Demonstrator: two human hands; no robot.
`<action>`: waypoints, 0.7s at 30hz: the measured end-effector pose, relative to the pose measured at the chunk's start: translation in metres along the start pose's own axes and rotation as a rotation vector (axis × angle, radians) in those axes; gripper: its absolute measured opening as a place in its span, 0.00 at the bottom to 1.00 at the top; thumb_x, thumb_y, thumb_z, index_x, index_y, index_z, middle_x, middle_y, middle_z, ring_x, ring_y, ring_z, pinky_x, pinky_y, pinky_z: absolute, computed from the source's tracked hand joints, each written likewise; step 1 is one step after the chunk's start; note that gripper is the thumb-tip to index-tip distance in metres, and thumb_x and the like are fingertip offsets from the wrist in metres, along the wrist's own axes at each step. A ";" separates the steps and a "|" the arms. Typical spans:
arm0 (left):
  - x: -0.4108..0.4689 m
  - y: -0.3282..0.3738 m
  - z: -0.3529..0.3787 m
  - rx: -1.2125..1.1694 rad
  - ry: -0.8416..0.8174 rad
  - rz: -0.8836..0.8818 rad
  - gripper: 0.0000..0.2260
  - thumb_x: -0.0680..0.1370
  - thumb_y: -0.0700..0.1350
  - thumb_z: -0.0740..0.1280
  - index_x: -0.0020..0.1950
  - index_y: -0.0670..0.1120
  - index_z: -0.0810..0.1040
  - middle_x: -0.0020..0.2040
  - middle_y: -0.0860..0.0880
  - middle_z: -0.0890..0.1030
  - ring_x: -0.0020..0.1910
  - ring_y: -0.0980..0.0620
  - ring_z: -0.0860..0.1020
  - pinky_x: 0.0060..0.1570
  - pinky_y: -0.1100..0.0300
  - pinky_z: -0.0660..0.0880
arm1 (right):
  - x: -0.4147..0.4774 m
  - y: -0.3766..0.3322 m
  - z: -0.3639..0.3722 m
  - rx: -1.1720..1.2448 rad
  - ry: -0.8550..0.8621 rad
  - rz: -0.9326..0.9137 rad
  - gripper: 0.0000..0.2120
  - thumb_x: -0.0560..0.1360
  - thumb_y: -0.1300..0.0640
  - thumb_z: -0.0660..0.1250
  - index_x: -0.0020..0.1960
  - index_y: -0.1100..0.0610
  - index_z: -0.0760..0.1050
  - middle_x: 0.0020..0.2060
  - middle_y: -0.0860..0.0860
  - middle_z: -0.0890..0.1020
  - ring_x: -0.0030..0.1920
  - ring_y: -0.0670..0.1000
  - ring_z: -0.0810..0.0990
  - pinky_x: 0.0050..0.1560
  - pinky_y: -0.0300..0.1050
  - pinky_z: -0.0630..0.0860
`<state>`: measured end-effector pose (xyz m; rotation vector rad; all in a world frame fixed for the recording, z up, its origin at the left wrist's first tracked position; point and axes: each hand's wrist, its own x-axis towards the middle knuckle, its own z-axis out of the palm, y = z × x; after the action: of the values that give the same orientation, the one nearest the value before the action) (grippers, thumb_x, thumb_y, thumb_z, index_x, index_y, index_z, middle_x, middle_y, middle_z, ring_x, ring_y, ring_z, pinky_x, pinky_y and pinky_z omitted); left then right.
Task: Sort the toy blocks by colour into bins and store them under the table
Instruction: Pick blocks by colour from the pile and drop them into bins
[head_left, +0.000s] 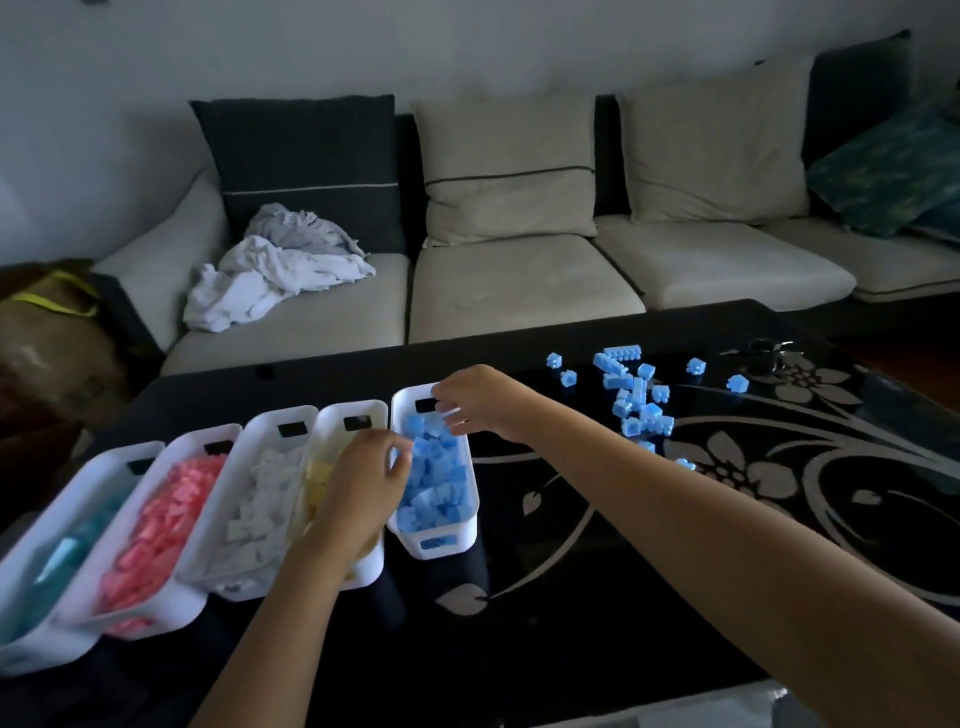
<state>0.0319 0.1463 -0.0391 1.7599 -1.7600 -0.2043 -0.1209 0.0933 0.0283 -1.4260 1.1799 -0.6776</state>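
Observation:
Several white bins stand in a row on the black glass table (571, 597). From left they hold teal blocks (67, 551), pink blocks (156, 530), white blocks (260, 504), yellow blocks (319, 475) and blue blocks (436, 483). The blue bin (441, 545) is the rightmost. My left hand (358, 483) hovers over the yellow bin's right side, its fingers pinched near the blue bin's left rim; what it holds is unclear. My right hand (475, 400) is above the far end of the blue bin, fingers curled over a small blue block. Loose blue blocks (636, 395) lie scattered to the right.
A sofa (519, 270) with cushions runs behind the table; crumpled clothes (275, 270) lie on its left seat. A bag (52, 322) sits at the far left. Keys (769, 353) rest near the table's far right corner. The tabletop bears a grey flower pattern.

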 end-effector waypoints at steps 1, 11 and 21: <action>0.001 0.001 0.003 -0.009 0.006 0.002 0.07 0.78 0.41 0.64 0.53 0.46 0.79 0.53 0.49 0.78 0.51 0.53 0.76 0.48 0.66 0.66 | -0.002 0.002 -0.003 -0.066 0.019 -0.031 0.15 0.78 0.62 0.61 0.62 0.68 0.73 0.45 0.58 0.80 0.47 0.57 0.80 0.58 0.51 0.77; -0.005 0.034 0.007 -0.033 0.083 0.152 0.06 0.76 0.40 0.66 0.52 0.45 0.80 0.52 0.50 0.78 0.52 0.52 0.77 0.51 0.67 0.67 | -0.051 0.075 -0.119 -0.692 0.313 -0.183 0.22 0.74 0.49 0.69 0.66 0.50 0.70 0.60 0.47 0.75 0.58 0.47 0.75 0.54 0.39 0.71; -0.017 0.124 0.082 -0.200 -0.157 0.195 0.22 0.79 0.45 0.63 0.73 0.47 0.64 0.71 0.51 0.65 0.71 0.55 0.63 0.67 0.69 0.58 | -0.051 0.174 -0.177 -1.007 0.234 -0.136 0.36 0.73 0.36 0.61 0.76 0.41 0.49 0.77 0.45 0.41 0.75 0.52 0.33 0.74 0.57 0.48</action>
<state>-0.1181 0.1474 -0.0438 1.4545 -1.9369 -0.4300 -0.3467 0.0915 -0.0868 -2.3125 1.7392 -0.3277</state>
